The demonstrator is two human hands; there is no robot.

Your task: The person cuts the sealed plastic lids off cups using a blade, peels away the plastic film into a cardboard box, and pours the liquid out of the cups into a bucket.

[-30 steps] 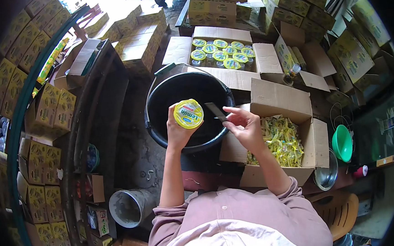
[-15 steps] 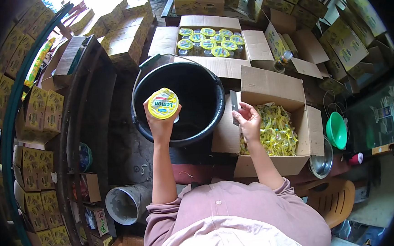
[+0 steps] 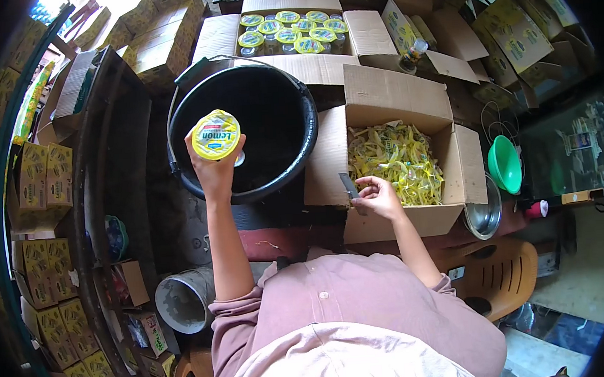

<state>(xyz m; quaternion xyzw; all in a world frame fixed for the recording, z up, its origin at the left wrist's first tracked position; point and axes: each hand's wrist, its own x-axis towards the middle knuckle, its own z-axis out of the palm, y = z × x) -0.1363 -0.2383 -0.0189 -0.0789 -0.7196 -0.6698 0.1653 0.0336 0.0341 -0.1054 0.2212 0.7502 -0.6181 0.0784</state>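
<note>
My left hand (image 3: 210,172) is closed around a container whose round yellow-and-white lid label reads "Lemon" (image 3: 215,135). It is held above the near left part of a black bucket (image 3: 310,128), label facing up. Between the thumb and fingers of my right hand (image 3: 380,198) is a thin, flat grey blade-like strip (image 3: 349,187), its tip pointing up and left. That hand is at the near left corner of an open carton (image 3: 397,92) full of crumpled yellow-and-clear plastic strips (image 3: 398,159).
Another open carton (image 3: 289,5) at the back holds several lemon-labelled containers. To the right are a green bowl (image 3: 504,164), a steel bowl (image 3: 484,218) and a chair (image 3: 490,273). A grey bucket (image 3: 184,302) lies at lower left, and printed cartons (image 3: 47,266) are stacked at far left.
The view has shifted, moving the scene up and left. My right hand with the blade-like strip has come nearer my body, toward the carton's near corner. My left hand still holds the lemon-labelled container over the bucket.
</note>
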